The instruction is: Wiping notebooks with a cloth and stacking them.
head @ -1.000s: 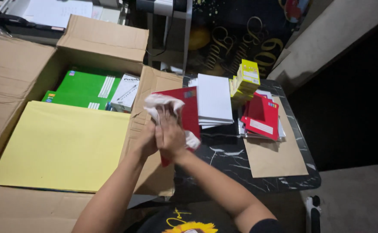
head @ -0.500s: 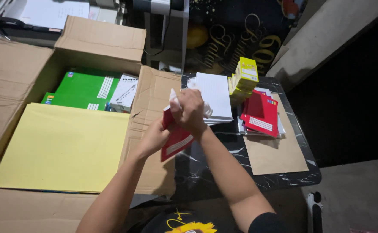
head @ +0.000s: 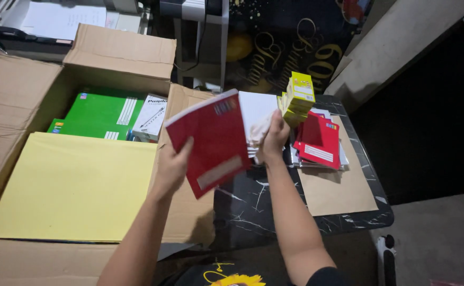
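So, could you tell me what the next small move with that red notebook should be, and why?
Probably set the red notebook down on the red stack on the dark table. The left hand holds it tilted in the air by its lower edge, while the right hand grips a crumpled white cloth beside it, and matching red notebooks already lie there.

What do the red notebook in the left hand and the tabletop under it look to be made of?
Red notebook: glossy card cover, judging by its sheen and slight bend. Tabletop: black, white-veined, polished; marble or a marble-look laminate, cannot tell which.
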